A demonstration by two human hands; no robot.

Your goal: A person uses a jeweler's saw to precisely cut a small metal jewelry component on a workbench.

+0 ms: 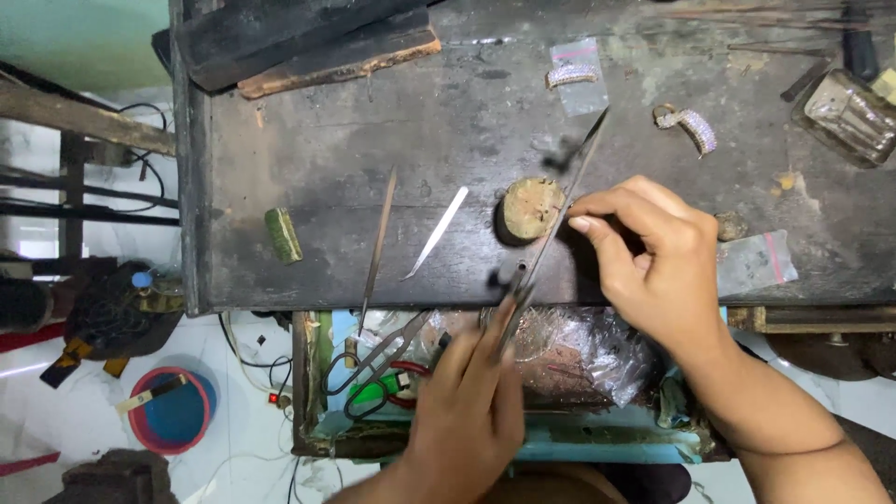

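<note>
My left hand [471, 401] grips the near end of a long thin metal file [560, 210] that slants up across a round wooden peg [528, 207] on the dark workbench [373, 140]. My right hand [658, 257] sits just right of the peg, its thumb and forefinger pinched together against the file; whatever small piece they hold is hidden. Two slim metal tools lie left of the peg: a pointed graver [378, 245] and shiny tweezers [437, 231].
Two stone-set jewellery pieces lie at the back: one on a small plastic bag [572, 75], one bare [692, 125]. A glass dish [847, 115] sits far right, a green block [282, 233] left. An open drawer [429, 373] below holds pliers and crumpled plastic.
</note>
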